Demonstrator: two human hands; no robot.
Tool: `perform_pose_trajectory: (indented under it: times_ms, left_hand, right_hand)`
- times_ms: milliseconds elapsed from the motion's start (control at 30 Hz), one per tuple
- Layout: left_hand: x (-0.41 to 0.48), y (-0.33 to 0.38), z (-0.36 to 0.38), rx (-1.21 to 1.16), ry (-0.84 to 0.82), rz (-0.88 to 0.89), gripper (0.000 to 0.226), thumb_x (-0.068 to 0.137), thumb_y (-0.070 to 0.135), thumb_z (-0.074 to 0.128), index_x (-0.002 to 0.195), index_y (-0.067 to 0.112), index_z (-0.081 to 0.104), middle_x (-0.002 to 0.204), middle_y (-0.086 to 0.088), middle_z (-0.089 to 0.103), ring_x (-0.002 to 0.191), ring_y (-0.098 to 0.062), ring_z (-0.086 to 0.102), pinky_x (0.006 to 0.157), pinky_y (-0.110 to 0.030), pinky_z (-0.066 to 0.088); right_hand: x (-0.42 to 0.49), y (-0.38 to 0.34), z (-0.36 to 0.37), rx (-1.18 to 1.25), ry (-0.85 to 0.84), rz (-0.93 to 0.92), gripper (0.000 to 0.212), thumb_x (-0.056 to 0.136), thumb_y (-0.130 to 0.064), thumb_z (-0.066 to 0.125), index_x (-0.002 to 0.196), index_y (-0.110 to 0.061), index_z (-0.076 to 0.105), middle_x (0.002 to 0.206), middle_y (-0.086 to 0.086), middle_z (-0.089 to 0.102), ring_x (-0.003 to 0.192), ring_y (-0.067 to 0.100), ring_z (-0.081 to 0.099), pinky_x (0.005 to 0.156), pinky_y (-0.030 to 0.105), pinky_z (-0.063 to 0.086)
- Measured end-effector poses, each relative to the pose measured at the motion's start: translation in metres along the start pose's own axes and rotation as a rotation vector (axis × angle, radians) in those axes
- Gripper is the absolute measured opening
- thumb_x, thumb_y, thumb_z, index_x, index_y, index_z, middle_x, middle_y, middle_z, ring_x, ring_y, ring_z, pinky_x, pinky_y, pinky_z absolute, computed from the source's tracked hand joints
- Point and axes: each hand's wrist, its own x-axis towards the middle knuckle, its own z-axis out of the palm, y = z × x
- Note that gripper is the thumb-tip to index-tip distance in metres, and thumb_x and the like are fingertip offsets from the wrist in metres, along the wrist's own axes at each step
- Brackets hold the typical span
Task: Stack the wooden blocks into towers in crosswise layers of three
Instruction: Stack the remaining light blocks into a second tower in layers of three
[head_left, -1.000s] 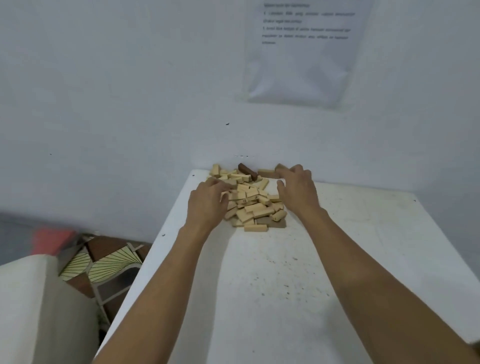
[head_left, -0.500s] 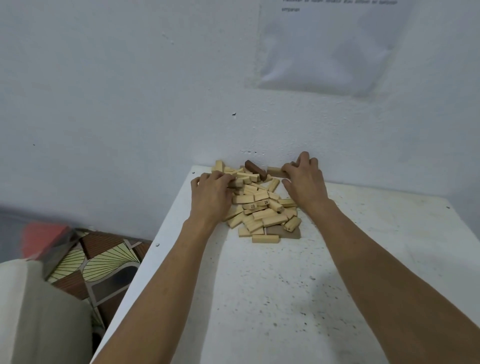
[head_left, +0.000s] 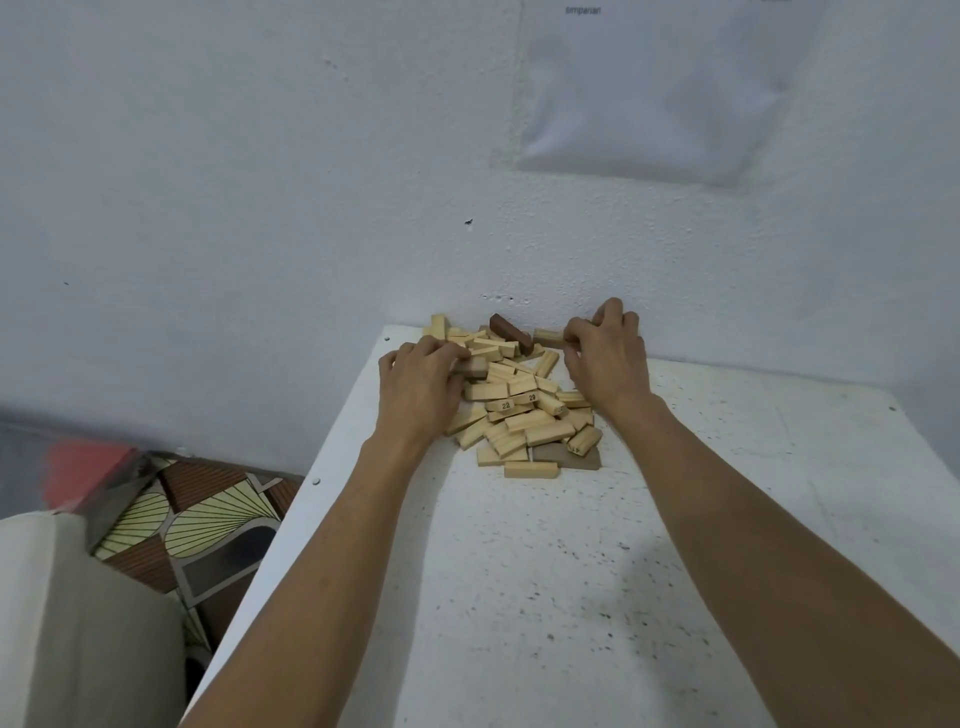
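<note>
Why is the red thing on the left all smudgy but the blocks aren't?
Head view: the red thing sits near the frame's left edge and looks smeared, probably lens or motion blur; the blocks near the middle are sharp, numbers 22 and 29 readable.

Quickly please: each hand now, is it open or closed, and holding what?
Left hand: closed, gripping a brownish block at the left side of the pile.
Right hand: closed, pinching a tan block beside the wall.
</note>
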Motion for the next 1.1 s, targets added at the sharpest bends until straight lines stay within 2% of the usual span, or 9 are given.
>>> perform_pose_trajectory:
  times_ms: [200, 367, 500, 633, 767, 900, 1033, 1100]
  left_hand:
    - [-0.002, 0.0, -0.001, -0.012, -0.002, 0.002, 0.031, 0.093, 0.018, 0.059, 0.122, 0.026, 0.066, 0.126, 0.001, 0.062, 0.117, -0.025, 0.054, 0.102, -0.041, 0.03]
    - [-0.001, 0.001, -0.002, -0.021, -0.01, -0.002, 0.031, 0.093, 0.018, 0.059, 0.123, 0.025, 0.066, 0.125, 0.001, 0.062, 0.116, -0.025, 0.054, 0.101, -0.04, 0.03]
    - [-0.003, 0.0, -0.004, -0.032, -0.009, 0.008, 0.031, 0.093, 0.018, 0.06, 0.122, 0.024, 0.066, 0.125, 0.001, 0.062, 0.115, -0.025, 0.054, 0.099, -0.039, 0.032]
    - [-0.008, -0.002, -0.007, -0.056, 0.026, 0.026, 0.029, 0.092, 0.018, 0.062, 0.12, 0.022, 0.068, 0.12, -0.001, 0.064, 0.111, -0.026, 0.057, 0.096, -0.041, 0.037]
    - [-0.021, 0.005, -0.013, -0.099, 0.074, 0.051, 0.026, 0.09, 0.019, 0.066, 0.115, 0.021, 0.071, 0.112, -0.001, 0.066, 0.104, -0.027, 0.06, 0.09, -0.042, 0.043]
    - [-0.045, 0.018, -0.024, -0.165, 0.142, 0.101, 0.023, 0.089, 0.02, 0.068, 0.112, 0.02, 0.072, 0.104, 0.001, 0.067, 0.093, -0.025, 0.062, 0.076, -0.038, 0.049]
    - [-0.078, 0.039, -0.04, -0.282, 0.109, 0.057, 0.026, 0.089, 0.028, 0.071, 0.115, 0.023, 0.071, 0.11, 0.006, 0.066, 0.099, -0.017, 0.061, 0.08, -0.036, 0.05]
    - [-0.095, 0.047, -0.048, -0.335, 0.084, 0.028, 0.028, 0.089, 0.031, 0.071, 0.116, 0.025, 0.07, 0.112, 0.01, 0.064, 0.097, -0.011, 0.062, 0.08, -0.03, 0.05]
  right_hand:
    - [-0.002, 0.001, 0.001, -0.012, 0.001, -0.009, 0.014, 0.091, -0.008, 0.063, 0.105, -0.009, 0.065, 0.106, 0.018, 0.046, 0.096, 0.036, 0.045, 0.065, 0.039, 0.04]
    - [0.001, 0.0, -0.002, -0.113, -0.096, 0.015, 0.018, 0.096, -0.012, 0.058, 0.111, -0.011, 0.067, 0.114, 0.018, 0.048, 0.107, 0.037, 0.044, 0.07, 0.039, 0.035]
    - [0.0, -0.005, -0.012, -0.256, -0.161, -0.035, 0.023, 0.091, 0.004, 0.052, 0.109, -0.007, 0.063, 0.118, 0.017, 0.05, 0.111, 0.035, 0.042, 0.068, 0.036, 0.033]
    - [-0.009, -0.002, -0.022, -0.275, -0.158, -0.054, 0.027, 0.087, 0.01, 0.053, 0.11, -0.003, 0.06, 0.117, 0.017, 0.051, 0.113, 0.035, 0.043, 0.063, 0.033, 0.035]
    - [-0.023, 0.001, -0.037, -0.155, -0.095, 0.041, 0.029, 0.088, 0.012, 0.049, 0.113, -0.002, 0.059, 0.116, 0.02, 0.05, 0.109, 0.035, 0.044, 0.065, 0.033, 0.035]
    - [-0.05, -0.003, -0.054, 0.02, 0.025, 0.171, 0.028, 0.092, 0.009, 0.045, 0.11, 0.0, 0.065, 0.11, 0.019, 0.056, 0.099, 0.036, 0.049, 0.064, 0.034, 0.035]
    - [-0.09, -0.008, -0.072, 0.184, 0.045, 0.255, 0.019, 0.096, -0.009, 0.051, 0.089, -0.007, 0.068, 0.083, 0.009, 0.065, 0.082, 0.031, 0.06, 0.057, 0.032, 0.039]
    - [-0.117, -0.013, -0.088, 0.271, 0.012, 0.299, 0.02, 0.099, -0.024, 0.054, 0.093, -0.012, 0.07, 0.078, 0.002, 0.068, 0.076, 0.021, 0.063, 0.058, 0.033, 0.047]
